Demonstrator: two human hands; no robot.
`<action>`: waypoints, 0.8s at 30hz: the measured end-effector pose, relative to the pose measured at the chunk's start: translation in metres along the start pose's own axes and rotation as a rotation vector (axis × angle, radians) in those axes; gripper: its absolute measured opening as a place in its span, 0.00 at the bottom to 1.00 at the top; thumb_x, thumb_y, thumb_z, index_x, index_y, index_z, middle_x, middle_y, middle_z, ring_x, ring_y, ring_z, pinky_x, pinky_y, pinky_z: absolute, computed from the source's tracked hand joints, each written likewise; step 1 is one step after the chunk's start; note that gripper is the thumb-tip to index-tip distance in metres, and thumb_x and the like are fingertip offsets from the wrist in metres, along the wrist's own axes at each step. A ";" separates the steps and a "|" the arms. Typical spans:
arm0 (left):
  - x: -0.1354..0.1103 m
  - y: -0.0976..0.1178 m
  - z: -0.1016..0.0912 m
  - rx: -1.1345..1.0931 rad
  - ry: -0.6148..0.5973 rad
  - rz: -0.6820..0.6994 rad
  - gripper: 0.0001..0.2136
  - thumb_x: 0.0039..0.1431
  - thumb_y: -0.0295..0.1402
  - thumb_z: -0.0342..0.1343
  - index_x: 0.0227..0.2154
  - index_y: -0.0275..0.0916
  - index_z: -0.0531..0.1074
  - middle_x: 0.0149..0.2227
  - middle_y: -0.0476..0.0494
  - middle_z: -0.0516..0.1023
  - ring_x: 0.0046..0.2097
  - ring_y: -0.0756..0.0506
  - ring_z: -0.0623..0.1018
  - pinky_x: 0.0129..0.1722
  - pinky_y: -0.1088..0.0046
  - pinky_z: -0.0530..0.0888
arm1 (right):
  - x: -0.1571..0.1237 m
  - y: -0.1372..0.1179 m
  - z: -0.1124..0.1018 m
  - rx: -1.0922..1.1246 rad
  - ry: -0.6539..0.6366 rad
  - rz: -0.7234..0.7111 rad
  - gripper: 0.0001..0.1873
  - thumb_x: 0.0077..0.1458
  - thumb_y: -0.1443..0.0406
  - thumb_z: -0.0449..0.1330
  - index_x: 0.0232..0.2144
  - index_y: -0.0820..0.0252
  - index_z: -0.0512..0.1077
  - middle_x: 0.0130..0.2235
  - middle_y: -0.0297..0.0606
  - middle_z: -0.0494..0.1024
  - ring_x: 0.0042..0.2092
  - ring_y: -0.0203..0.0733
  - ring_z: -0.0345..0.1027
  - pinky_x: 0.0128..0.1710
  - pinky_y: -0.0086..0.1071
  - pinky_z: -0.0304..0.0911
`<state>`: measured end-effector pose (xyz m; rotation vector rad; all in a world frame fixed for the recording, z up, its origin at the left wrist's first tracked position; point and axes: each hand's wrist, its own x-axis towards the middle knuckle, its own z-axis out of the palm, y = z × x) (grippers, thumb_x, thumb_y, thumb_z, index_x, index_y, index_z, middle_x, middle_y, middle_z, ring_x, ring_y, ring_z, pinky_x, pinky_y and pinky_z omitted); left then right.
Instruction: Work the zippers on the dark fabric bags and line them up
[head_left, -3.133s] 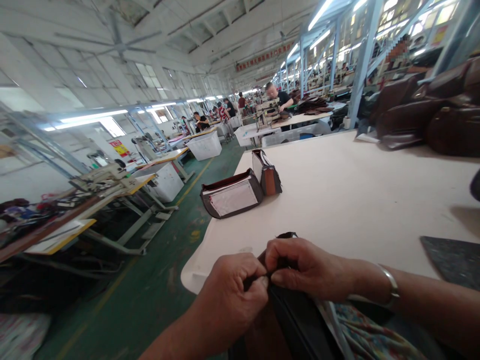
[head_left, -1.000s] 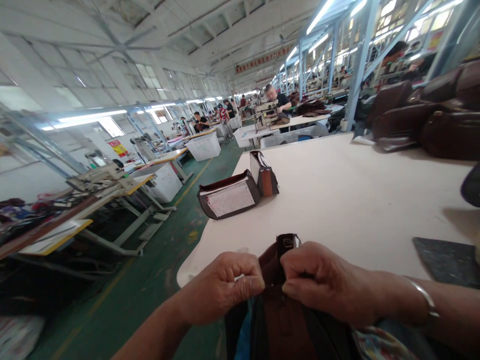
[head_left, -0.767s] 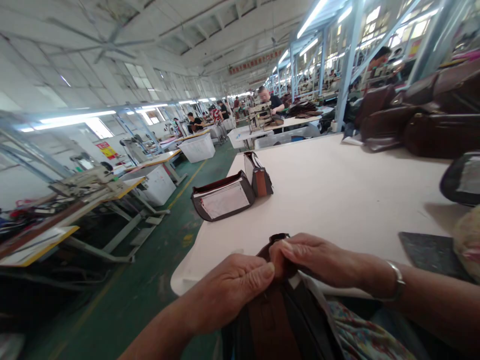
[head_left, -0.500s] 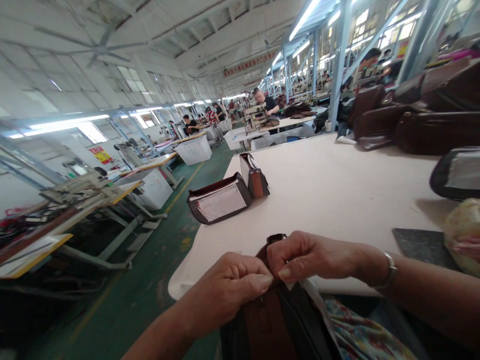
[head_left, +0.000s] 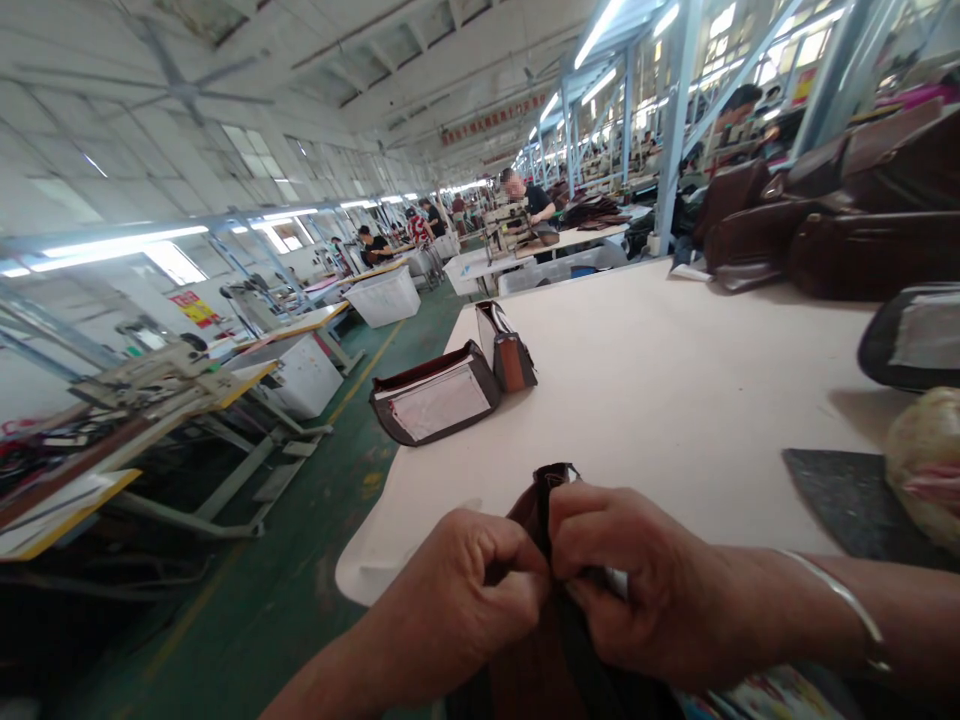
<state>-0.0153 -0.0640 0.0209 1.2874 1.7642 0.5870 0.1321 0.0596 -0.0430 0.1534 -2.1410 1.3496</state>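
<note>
A dark bag piece with a brown strip down its middle sits low in front of me, against the table's near edge. My left hand pinches its edge from the left. Close against it, my right hand has its fingers closed on the same edge from the right. Both sets of fingertips meet near the top of the piece, hiding the exact spot they grip. A dark end of the piece sticks up beyond my right fingers.
On the pale table stand two unfinished bag pieces, one wide and one narrow. Brown leather bags pile up at the far right. Nearer lie a dark slab and a plastic-wrapped bundle. Co-workers sit at sewing machines beyond.
My right hand has turned and come lower and closer, its wrist dropping with the bracelet. My left hand stays pinched at nearly the same place. The view has shifted slightly.
</note>
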 end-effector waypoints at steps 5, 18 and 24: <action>-0.002 0.000 -0.002 -0.028 -0.085 0.026 0.09 0.56 0.35 0.54 0.23 0.36 0.69 0.24 0.53 0.61 0.29 0.50 0.62 0.29 0.74 0.59 | -0.002 0.006 -0.004 0.120 -0.048 0.050 0.09 0.44 0.78 0.57 0.25 0.61 0.68 0.30 0.33 0.68 0.30 0.34 0.60 0.30 0.28 0.55; -0.003 0.006 0.004 -0.074 0.022 0.006 0.08 0.51 0.34 0.54 0.21 0.36 0.69 0.22 0.51 0.63 0.27 0.50 0.63 0.26 0.72 0.58 | 0.016 0.030 -0.033 0.415 -0.396 0.165 0.08 0.60 0.66 0.58 0.32 0.66 0.76 0.35 0.40 0.74 0.38 0.40 0.68 0.41 0.35 0.64; -0.004 0.005 0.009 -0.128 -0.007 0.008 0.05 0.49 0.31 0.54 0.22 0.35 0.70 0.25 0.48 0.69 0.30 0.47 0.68 0.28 0.71 0.63 | 0.000 0.011 -0.005 0.078 -0.118 -0.069 0.10 0.37 0.76 0.57 0.25 0.61 0.65 0.29 0.34 0.64 0.31 0.37 0.56 0.29 0.32 0.51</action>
